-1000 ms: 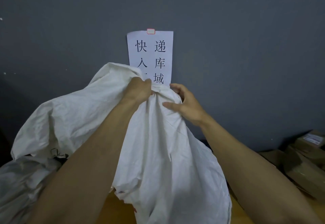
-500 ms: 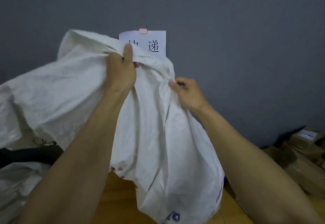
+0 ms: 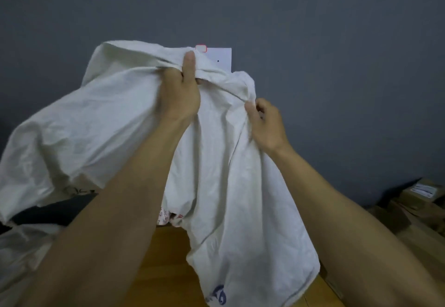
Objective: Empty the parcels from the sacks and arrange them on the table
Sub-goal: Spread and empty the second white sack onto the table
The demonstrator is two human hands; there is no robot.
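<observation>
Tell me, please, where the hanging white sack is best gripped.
The bunched top edge of the white sack, from the near side, where left hand and right hand pinch it: the limp cloth hangs toward the table, so gathered folds likely hold best.

Sack (image 3: 108, 126): white cloth-like material, matt, heavily creased, with blue and red print near the lower edge. Surface (image 3: 168, 270): wood, yellow-brown, smooth, low sheen. Parcels (image 3: 409, 197): brown cardboard, matt, one with a white paper label. Wall (image 3: 337, 41): grey, matt, even finish. Sheet (image 3: 222, 57): white paper, smooth, flat.
</observation>
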